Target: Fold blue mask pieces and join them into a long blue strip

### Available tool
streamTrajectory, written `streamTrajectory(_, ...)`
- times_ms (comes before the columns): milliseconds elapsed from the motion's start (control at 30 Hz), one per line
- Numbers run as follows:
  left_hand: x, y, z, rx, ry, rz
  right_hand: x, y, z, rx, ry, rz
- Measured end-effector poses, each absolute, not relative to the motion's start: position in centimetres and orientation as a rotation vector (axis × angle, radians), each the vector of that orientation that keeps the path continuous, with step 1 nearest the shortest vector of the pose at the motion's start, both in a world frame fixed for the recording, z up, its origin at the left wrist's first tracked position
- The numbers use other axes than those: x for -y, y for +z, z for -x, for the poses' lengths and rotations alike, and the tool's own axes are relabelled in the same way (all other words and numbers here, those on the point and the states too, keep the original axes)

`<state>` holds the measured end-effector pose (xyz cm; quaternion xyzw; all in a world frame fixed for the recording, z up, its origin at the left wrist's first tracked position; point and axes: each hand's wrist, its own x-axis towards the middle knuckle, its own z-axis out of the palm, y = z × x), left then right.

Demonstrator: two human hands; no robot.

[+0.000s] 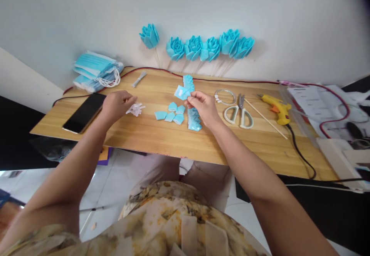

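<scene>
My right hand point(203, 106) pinches a light blue fabric petal point(180, 92) that bears a small white patch. It is held over a row of overlapping blue petals point(194, 120) on the table. Left of that row lie several loose blue petals point(170, 116). My left hand point(117, 105) is closed, thumb against fingers, beside a small pile of white strips point(136, 109). Whether anything is between its fingertips is too small to tell.
A phone point(84, 113) and stacked blue face masks point(96, 71) lie left. Scissors point(240, 111), a wire coil point(225, 96), a wooden stick point(266, 118) and a yellow glue gun point(277, 108) lie right. Blue fabric flowers point(193, 48) lean against the wall.
</scene>
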<state>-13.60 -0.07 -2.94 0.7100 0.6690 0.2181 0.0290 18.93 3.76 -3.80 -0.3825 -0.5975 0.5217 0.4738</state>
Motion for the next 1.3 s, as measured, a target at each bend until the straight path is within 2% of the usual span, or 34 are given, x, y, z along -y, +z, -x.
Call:
streamTrajectory(100,-0.5,-3.2,13.8,-2.043,0.718,-2.176,-3.8,-3.9,-19.1,1.468,1.274,0.948)
streamTrajectory(267,-0.7,-1.8,10.8,-1.832,1.009,-2.100,-3.6,-3.7,-19.1,1.502,1.272,0.939)
streamTrajectory(567,-2.8,-0.6,2.2,-1.293,0.981,-1.723,-3.5,-3.5,-19.1,1.522,1.277,0.929)
streamTrajectory(767,-3.4,0.1,0.3,-1.268,1.003,-1.568,-3.7,-3.6,-19.3,1.515,1.292,0.969)
streamTrajectory(1100,-3.5,-1.8,0.6,-1.197,0.927,-1.709,-4.0,-3.7,-19.7,1.565,1.274,0.969)
streamTrajectory(1300,-3.0,-1.4,0.8,-1.211,0.981,-1.674,-3.8,-3.8,-19.5,1.595,1.298,0.977)
